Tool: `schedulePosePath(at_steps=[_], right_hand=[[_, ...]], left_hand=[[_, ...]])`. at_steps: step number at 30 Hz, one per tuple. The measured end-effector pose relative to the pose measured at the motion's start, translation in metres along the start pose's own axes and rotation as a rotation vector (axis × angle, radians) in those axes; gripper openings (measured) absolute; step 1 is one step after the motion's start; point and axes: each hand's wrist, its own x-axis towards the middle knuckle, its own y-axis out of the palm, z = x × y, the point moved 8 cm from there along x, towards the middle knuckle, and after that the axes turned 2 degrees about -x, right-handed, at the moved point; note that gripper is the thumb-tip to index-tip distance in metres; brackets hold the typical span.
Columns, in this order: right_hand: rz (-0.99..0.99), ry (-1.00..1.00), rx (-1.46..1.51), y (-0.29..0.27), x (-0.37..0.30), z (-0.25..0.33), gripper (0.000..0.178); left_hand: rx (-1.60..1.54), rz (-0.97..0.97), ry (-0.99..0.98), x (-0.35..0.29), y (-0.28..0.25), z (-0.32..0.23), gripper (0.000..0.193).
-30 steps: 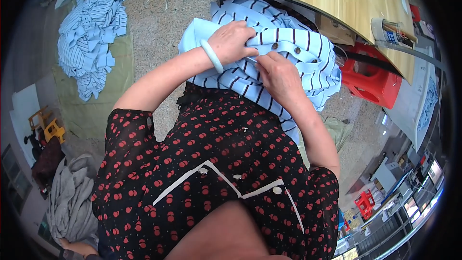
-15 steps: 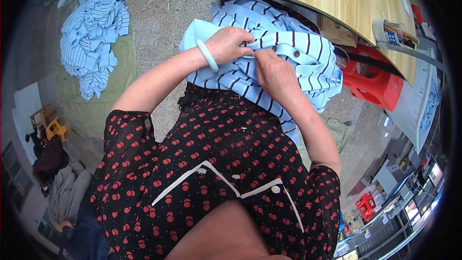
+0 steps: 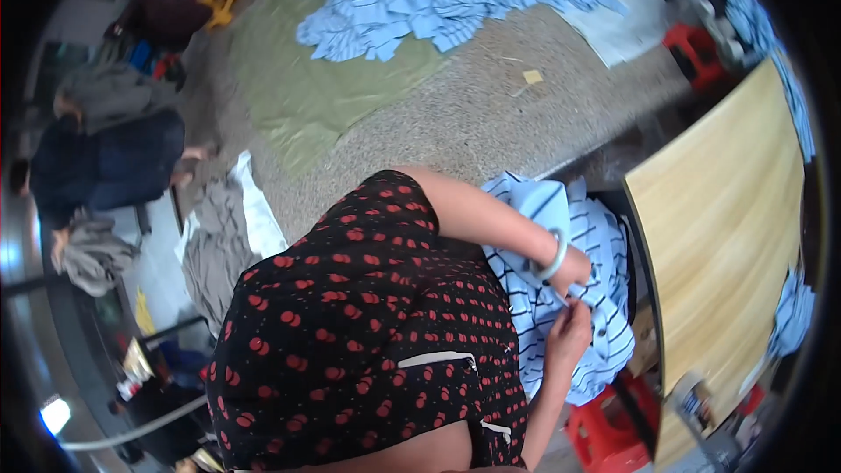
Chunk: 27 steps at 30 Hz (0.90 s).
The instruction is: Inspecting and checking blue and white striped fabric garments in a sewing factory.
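Observation:
A light blue shirt (image 3: 530, 333) with dark stripes and dark buttons lies bunched on my lap, against the edge of a wooden table. My left hand (image 3: 571, 270), with a pale bangle (image 3: 555, 256) at its wrist, is closed on the shirt's cloth. Just below it in the head view, my right hand (image 3: 571, 331) pinches a light strip of the same shirt, its fingertips close to the left hand's. The left hand's fingertips are partly hidden by the hand itself, and the picture is somewhat blurred.
To the right stands the wood-topped table (image 3: 727, 228), with a round tub (image 3: 694, 403) near its lower end. A red stool (image 3: 613, 425) is beside the shirt. Striped garments (image 3: 420, 0) are heaped on a green sheet (image 3: 333, 92) on the floor. A person in dark clothes (image 3: 114, 162) is at left.
My view has swung left, so my hands and the shirt now appear farther right and lower. Both hands still hold the shirt, close together.

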Motion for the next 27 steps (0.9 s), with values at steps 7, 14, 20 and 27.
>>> schedulePosePath(at_steps=[7, 14, 20, 27], right_hand=[[0.080, -0.041, -0.019, 0.000, -0.005, 0.000, 0.011], [0.069, -0.052, 0.021, -0.005, 0.008, 0.020, 0.013], [-0.168, 0.071, 0.040, -0.023, 0.012, 0.008, 0.013], [-0.300, 0.028, 0.092, -0.024, 0.010, 0.004, 0.013]], left_hand=[[0.004, -0.004, -0.069, -0.003, 0.003, -0.007, 0.024], [-0.298, -0.255, -0.083, -0.017, -0.021, 0.020, 0.019], [-0.357, -0.051, -0.097, -0.015, -0.040, -0.004, 0.024], [-0.514, -0.004, -0.254, -0.018, -0.028, 0.007, 0.022]])
